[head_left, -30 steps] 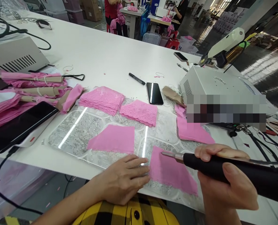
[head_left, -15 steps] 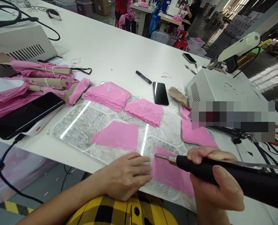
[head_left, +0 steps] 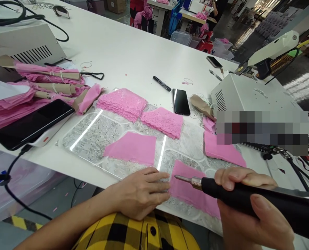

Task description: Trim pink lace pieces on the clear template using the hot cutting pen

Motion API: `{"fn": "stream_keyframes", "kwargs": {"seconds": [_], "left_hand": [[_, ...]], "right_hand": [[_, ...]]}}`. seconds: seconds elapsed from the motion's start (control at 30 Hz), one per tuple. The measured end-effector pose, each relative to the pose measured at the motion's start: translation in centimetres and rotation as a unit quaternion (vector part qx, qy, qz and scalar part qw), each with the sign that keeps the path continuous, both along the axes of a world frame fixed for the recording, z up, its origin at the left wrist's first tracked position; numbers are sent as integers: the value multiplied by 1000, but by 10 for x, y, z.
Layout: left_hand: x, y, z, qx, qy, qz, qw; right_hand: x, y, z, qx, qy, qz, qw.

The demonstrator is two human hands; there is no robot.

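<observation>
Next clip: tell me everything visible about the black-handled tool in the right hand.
The black-handled tool is a long rod: matte black grip, silver metal collar, thin pointed metal tip. It lies nearly level, tip pointing left above the near pink fabric piece; contact cannot be told. The right hand wraps the grip; its rear end leaves the frame.

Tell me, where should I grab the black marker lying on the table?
Pinch the black marker at mid-barrel, from straight above, fingers across its thin width. It lies flat on the white table with bare space on both long sides.
</observation>
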State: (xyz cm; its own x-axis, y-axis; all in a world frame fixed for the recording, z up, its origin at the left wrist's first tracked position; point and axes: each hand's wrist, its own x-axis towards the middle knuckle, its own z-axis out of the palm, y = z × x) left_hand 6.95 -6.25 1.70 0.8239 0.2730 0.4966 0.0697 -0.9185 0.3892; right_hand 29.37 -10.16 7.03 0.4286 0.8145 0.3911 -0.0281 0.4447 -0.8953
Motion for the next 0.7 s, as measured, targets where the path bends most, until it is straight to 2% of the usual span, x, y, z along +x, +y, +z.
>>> {"fn": "stream_keyframes", "kwargs": {"seconds": [0.3,0.6,0.7], "left_hand": [[0,0,1,-2,17,-12,1000],[0,1,2,-12,24,-21,999],[-1,2,2,-12,24,-25,999]], "right_hand": [[-3,-9,-4,-29,-8,16,999],[-2,-9,-9,-18,-4,36,999],[-1,-11,-8,-16,3,3,1000]]}}
